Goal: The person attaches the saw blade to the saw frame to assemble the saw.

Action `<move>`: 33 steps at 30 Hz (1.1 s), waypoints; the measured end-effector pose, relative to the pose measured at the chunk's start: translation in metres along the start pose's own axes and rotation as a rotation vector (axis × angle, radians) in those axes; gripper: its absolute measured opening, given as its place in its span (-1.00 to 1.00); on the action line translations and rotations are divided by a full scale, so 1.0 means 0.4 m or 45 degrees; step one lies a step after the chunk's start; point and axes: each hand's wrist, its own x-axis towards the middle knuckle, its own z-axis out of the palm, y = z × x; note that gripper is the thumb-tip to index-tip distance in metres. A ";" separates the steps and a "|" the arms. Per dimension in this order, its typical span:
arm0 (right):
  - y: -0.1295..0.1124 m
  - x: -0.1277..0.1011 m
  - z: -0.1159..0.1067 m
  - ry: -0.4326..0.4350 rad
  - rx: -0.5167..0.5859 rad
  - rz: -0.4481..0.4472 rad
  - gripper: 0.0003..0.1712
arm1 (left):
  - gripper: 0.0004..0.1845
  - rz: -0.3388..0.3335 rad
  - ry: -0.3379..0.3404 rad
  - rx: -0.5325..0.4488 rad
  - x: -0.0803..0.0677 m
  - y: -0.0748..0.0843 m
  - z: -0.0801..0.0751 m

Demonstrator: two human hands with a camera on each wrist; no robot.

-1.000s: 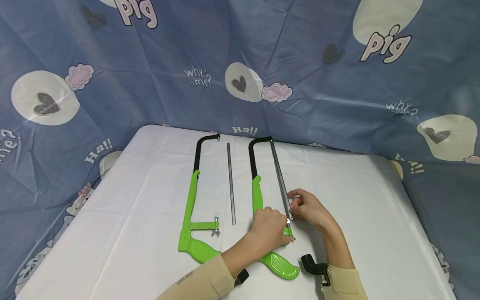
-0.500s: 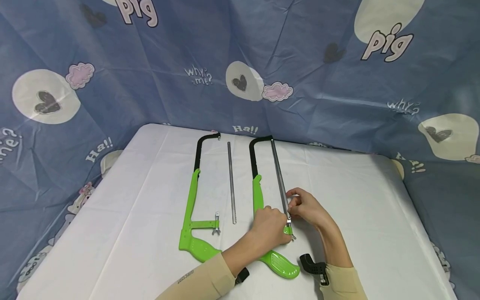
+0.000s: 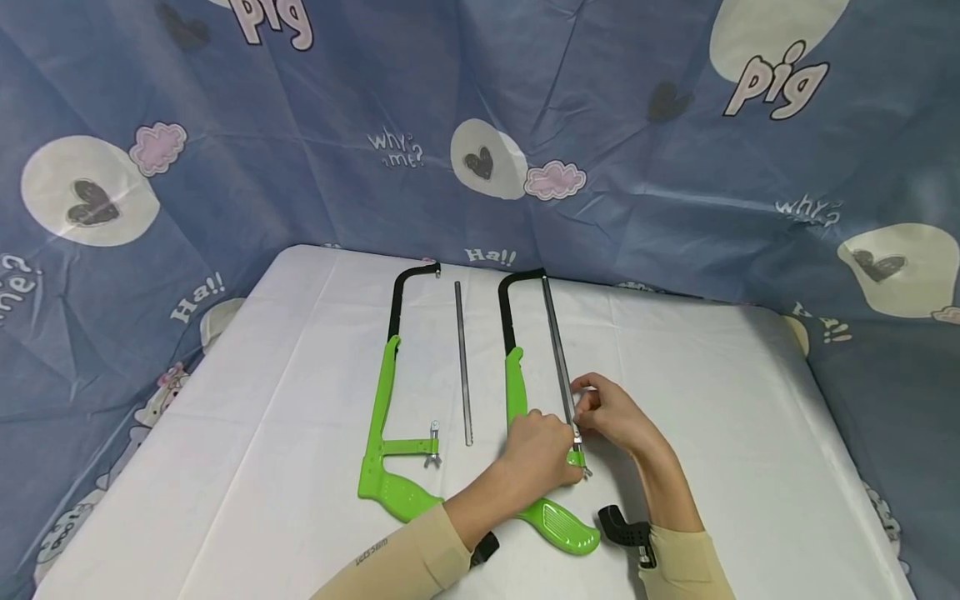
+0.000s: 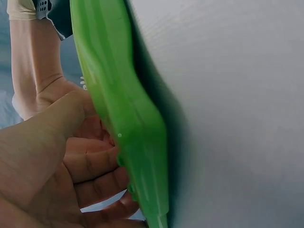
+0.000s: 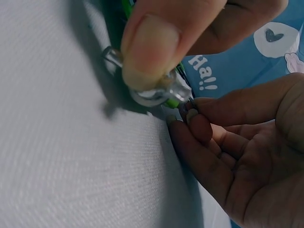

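Metal wing nut (image 5: 156, 92) between left hand (image 3: 542, 454) fingertips

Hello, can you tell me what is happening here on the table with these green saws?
A person works on the right hacksaw, one of two green-handled ones lying on a white table. The left hand grips the frame near the handle, its thumb on the wing nut. The right hand pinches the near end of the blade where it meets that fitting. The left hacksaw lies untouched, with a loose blade beside it.
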 end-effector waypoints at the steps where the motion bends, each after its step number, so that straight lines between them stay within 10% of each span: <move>1: 0.000 0.001 -0.001 -0.003 0.003 0.001 -0.44 | -0.46 0.000 0.003 0.003 0.000 0.000 -0.001; 33: 0.014 0.001 -0.009 -0.050 0.075 0.046 -0.40 | -0.47 -0.019 -0.024 0.006 -0.002 0.004 0.004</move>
